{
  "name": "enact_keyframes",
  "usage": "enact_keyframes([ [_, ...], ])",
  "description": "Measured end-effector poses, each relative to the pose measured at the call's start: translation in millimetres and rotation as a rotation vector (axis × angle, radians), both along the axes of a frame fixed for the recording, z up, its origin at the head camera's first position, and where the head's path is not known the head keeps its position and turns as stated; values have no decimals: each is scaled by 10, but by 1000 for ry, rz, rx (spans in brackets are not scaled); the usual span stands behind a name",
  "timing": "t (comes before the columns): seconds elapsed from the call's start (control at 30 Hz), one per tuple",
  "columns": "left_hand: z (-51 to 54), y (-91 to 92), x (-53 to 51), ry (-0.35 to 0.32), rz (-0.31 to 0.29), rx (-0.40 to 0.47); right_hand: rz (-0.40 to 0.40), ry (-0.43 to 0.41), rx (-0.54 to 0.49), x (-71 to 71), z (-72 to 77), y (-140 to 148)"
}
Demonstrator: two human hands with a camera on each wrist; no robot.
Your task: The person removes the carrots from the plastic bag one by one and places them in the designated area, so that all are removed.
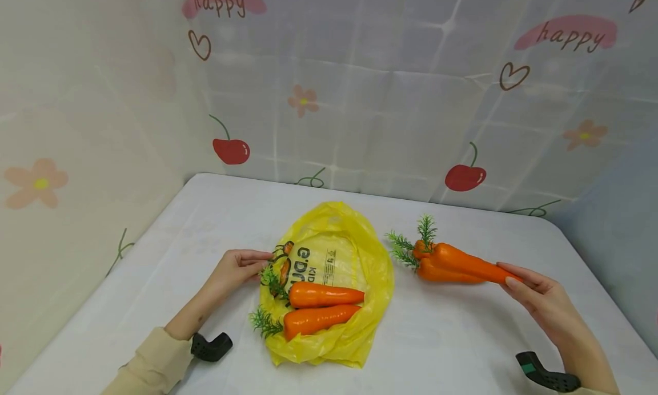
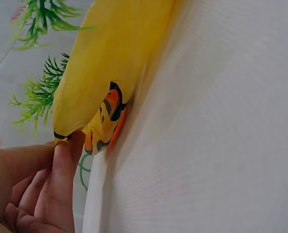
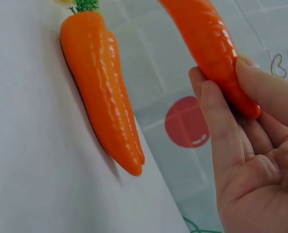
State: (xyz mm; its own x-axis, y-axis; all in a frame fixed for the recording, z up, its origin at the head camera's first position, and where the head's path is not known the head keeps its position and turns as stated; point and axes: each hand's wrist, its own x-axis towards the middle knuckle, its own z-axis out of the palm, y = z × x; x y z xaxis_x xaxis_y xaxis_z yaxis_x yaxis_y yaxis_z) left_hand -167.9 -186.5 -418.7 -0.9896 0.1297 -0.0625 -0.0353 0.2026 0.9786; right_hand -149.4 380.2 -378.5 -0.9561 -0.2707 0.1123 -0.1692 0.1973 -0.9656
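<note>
A yellow plastic bag (image 1: 379, 263) lies on the table with its mouth spread open. Two orange carrots with green tops, an upper carrot (image 1: 324, 295) and a lower carrot (image 1: 316, 321), lie in it, tips pointing right. At the bag's left edge my left hand (image 1: 233, 275) pinches the rim between thumb and fingers, plainer in the left wrist view. My right hand (image 1: 547, 298) holds another carrot (image 1: 470, 263) by its narrow tip, raised off the table. Beneath and behind it, two more carrots (image 3: 97, 82) lie side by side on the table, partly hidden in the head view.
The white table (image 1: 216, 206) has rounded far corners. A printed curtain (image 1: 375, 115) with cherries and flowers hangs behind it, and a pale sheet (image 1: 92, 109) hangs on the left. Each wrist wears a black bracket (image 1: 212, 347).
</note>
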Motion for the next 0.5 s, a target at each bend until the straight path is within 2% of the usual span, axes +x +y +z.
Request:
enact_keyframes([
  [0.03,2,-1,0,5,-5,-4,-36,-81,-145,-13,-29,11],
  [0.27,12,-7,-1,4,3,-1,-2,-108,-210,-6,-152,225],
  [0.5,11,-15,2,6,-2,5,23,-146,-211,-10,-234,287],
])
